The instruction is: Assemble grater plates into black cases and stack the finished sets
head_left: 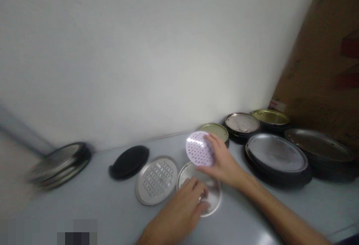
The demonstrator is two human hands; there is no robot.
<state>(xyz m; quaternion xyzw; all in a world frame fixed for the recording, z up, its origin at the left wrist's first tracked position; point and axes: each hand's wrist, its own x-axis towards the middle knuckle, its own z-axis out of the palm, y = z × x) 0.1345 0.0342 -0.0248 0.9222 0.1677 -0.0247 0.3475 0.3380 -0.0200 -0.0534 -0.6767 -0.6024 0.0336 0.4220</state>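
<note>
My right hand (221, 162) holds a lilac perforated plastic disc (198, 148) up by its edge, just above the counter. My left hand (182, 209) is curled over a round shiny metal lid (214, 190), and its fingers hide the lid's middle. The lid lies flat under my right hand's heel. Just left of it lies a round metal grater plate (156, 180) with rows of raised holes, and beyond that a black round lid (129, 162). An olive-gold lid (214, 131) sits behind the lilac disc, partly hidden by it.
Stacks of dark pans with metal lids (276, 153) fill the right of the pale grey counter (98, 196). A blurred stack of metal lids (60, 165) stands at the left. A white wall (140, 58) rises behind, with brown cardboard (316, 50) at the right.
</note>
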